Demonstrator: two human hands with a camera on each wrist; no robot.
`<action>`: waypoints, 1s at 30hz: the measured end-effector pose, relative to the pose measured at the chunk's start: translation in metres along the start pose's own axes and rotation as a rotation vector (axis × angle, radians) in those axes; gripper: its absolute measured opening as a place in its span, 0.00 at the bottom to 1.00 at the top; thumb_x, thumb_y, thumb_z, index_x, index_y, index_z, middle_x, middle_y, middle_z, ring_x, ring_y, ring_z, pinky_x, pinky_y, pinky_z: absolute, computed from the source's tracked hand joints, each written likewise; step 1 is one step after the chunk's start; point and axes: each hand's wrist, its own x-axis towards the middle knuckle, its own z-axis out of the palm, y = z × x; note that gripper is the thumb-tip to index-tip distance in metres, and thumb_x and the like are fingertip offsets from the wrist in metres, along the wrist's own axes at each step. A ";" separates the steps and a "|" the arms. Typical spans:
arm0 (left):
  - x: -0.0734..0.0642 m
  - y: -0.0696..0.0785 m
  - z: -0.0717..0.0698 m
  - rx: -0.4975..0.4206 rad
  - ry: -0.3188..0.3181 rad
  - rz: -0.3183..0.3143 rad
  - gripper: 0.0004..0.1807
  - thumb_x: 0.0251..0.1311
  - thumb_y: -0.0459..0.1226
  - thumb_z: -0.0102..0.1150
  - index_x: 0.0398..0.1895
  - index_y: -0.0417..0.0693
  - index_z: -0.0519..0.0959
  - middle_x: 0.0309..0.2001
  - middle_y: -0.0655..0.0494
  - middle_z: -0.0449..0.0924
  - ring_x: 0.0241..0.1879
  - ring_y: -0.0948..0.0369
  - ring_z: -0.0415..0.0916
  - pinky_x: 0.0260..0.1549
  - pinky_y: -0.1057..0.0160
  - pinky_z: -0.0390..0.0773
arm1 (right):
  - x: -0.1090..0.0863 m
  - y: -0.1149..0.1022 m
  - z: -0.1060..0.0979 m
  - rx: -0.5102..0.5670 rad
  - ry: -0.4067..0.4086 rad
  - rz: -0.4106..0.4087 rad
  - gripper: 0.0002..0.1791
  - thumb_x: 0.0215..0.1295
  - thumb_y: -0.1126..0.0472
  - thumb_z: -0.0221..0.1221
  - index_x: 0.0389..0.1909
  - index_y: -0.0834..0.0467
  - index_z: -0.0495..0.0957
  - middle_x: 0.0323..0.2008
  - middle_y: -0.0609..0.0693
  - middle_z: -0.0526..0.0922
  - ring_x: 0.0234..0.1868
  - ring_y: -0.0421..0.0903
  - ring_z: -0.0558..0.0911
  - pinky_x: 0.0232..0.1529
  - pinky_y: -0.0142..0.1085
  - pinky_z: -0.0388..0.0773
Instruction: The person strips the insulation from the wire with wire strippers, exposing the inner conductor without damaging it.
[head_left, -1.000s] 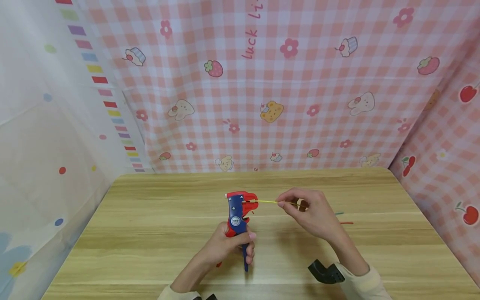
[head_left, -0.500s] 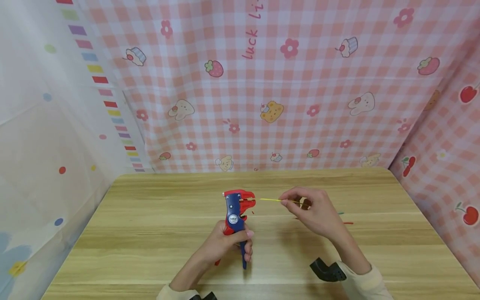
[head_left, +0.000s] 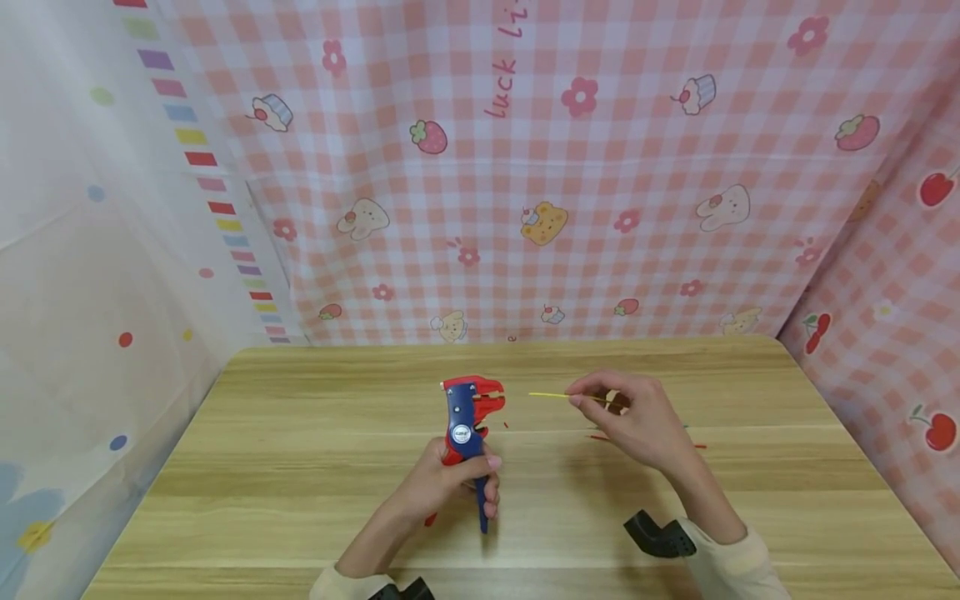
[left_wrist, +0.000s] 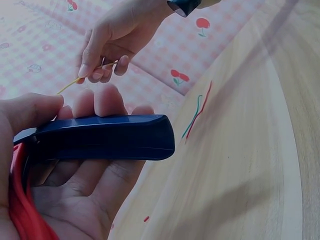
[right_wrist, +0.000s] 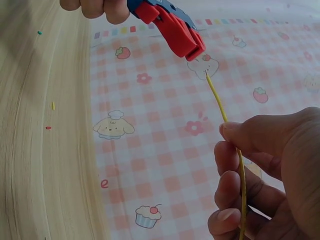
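Note:
My left hand [head_left: 442,486] is wrapped round the handles of a red and blue wire stripper [head_left: 460,408], held upright with its red head pointing right. Thumb and index finger of my right hand [head_left: 637,421] pinch a thin yellow wire [head_left: 551,394]. One end of the wire points left, a short gap from the stripper's jaws. In the right wrist view, that end of the yellow wire [right_wrist: 215,96] shows a short, thin, darker tip. The wire's other end runs back under the right palm, where the fingers partly hide it.
A red wire [left_wrist: 206,104] and a green wire [left_wrist: 195,111] lie on the wooden table [head_left: 300,467], partly under the right hand in the head view. Small yellow [right_wrist: 53,105], red [right_wrist: 48,128] and green [right_wrist: 39,33] scraps are scattered there. A checked cloth [head_left: 480,167] hangs behind.
The yellow wire's end has come out of the stripper's jaws. The right hand has moved slightly right with the wire, while the left hand and stripper have shifted a little left and up.

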 end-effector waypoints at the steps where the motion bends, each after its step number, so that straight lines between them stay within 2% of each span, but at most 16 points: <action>1: 0.000 0.000 -0.001 0.001 0.004 -0.007 0.10 0.71 0.39 0.61 0.42 0.40 0.75 0.26 0.57 0.84 0.26 0.60 0.85 0.38 0.55 0.89 | 0.000 0.001 0.000 -0.002 -0.001 0.003 0.04 0.69 0.59 0.66 0.37 0.45 0.87 0.31 0.44 0.87 0.24 0.38 0.75 0.25 0.30 0.75; 6: 0.000 0.000 -0.003 0.002 0.026 -0.037 0.15 0.71 0.41 0.62 0.45 0.35 0.74 0.26 0.55 0.85 0.27 0.58 0.86 0.40 0.55 0.89 | 0.001 0.005 -0.002 -0.010 0.001 0.024 0.04 0.69 0.59 0.66 0.37 0.45 0.87 0.32 0.42 0.87 0.25 0.38 0.75 0.26 0.30 0.75; 12: 0.000 0.000 -0.006 -0.003 0.031 -0.054 0.22 0.70 0.43 0.62 0.48 0.30 0.72 0.27 0.55 0.85 0.28 0.57 0.88 0.41 0.54 0.89 | 0.002 0.009 -0.004 0.005 -0.007 0.048 0.03 0.69 0.58 0.66 0.38 0.45 0.87 0.33 0.43 0.88 0.26 0.41 0.75 0.26 0.31 0.74; 30: 0.003 -0.006 -0.019 -0.014 0.034 -0.099 0.28 0.70 0.44 0.62 0.56 0.25 0.69 0.32 0.51 0.90 0.32 0.55 0.90 0.41 0.53 0.89 | 0.003 0.032 -0.006 -0.023 0.004 0.099 0.03 0.70 0.58 0.66 0.40 0.48 0.87 0.34 0.45 0.88 0.30 0.39 0.79 0.32 0.30 0.79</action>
